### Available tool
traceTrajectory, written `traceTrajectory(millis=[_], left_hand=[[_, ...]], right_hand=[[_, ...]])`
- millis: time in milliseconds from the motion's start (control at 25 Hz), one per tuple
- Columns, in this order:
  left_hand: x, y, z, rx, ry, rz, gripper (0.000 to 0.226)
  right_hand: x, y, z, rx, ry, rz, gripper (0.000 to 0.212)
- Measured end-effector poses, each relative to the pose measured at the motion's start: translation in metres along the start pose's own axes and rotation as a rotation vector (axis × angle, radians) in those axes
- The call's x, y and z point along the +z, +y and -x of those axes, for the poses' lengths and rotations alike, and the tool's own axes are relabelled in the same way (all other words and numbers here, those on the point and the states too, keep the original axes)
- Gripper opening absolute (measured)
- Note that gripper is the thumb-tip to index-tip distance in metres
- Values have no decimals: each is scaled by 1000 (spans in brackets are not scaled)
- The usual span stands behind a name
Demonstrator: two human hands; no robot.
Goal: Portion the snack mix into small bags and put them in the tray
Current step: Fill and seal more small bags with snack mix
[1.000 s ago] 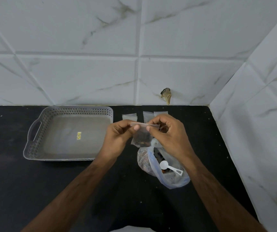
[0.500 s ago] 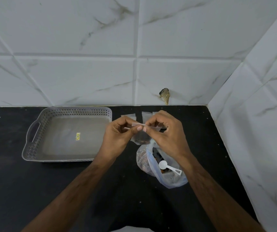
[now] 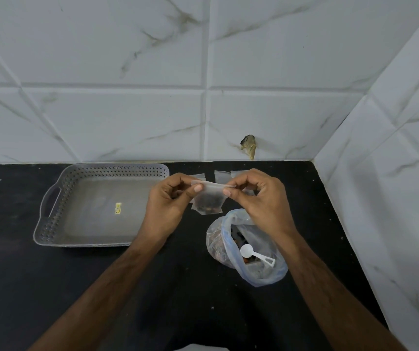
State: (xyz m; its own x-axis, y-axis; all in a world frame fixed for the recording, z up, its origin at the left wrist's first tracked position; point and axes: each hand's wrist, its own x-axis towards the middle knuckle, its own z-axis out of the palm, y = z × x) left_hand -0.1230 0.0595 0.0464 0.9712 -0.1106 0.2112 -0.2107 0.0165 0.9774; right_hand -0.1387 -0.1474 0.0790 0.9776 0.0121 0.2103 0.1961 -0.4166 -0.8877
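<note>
Two hands: left hand [image 3: 167, 206] and right hand [image 3: 259, 198] each pinch one top corner of a small filled bag [image 3: 208, 201], thumb and forefinger clenched on the seal strip.
Bag position: hanging between the two sets of fingertips, raised off the black counter [image 3: 51, 287], just beyond the big snack-mix bag [image 3: 249, 249].
Bag axis: the sealed top edge runs side to side from the left fingers to the right fingers, nearly level; the mouth points up and the loaded bottom hangs down toward the counter.
Contents: dark snack pieces settled in the lower half, the upper part looking clear.
Step in hand: closing the zip, as I judge it.
Doing it well: keep the strip taut between the pinches, run thumb and forefinger along it from one corner to the other, and keep the mouth upward so no pieces slip into the track.
Risk: a crumb in the seal or a slack strip would likely leave a gap.
Tray: grey perforated tray [image 3: 51, 224] lies left of the left fingers, with only a small yellow sticker [image 3: 118, 208] on its floor, so no portion is in it yet.
Spare bags: empty small bags [image 3: 222, 175] lie flat just past the fingertips, by the wall.
Scoop: white measuring scoop [image 3: 254, 253] rests in the open snack-mix bag, below the right fingers.
</note>
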Motion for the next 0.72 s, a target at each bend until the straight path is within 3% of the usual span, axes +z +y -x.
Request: traceTrajectory(millis=[120, 400, 720], left_hand=[[3, 2, 0, 36, -72, -180, 14], [14, 10, -2, 54, -6, -182, 7], [2, 8, 2, 104, 70, -300, 12]], right_hand=[[2, -1, 2, -54, -17, 73, 8], [5, -2, 5, -81, -77, 9, 10], [2, -2, 4, -90, -1, 38, 8]])
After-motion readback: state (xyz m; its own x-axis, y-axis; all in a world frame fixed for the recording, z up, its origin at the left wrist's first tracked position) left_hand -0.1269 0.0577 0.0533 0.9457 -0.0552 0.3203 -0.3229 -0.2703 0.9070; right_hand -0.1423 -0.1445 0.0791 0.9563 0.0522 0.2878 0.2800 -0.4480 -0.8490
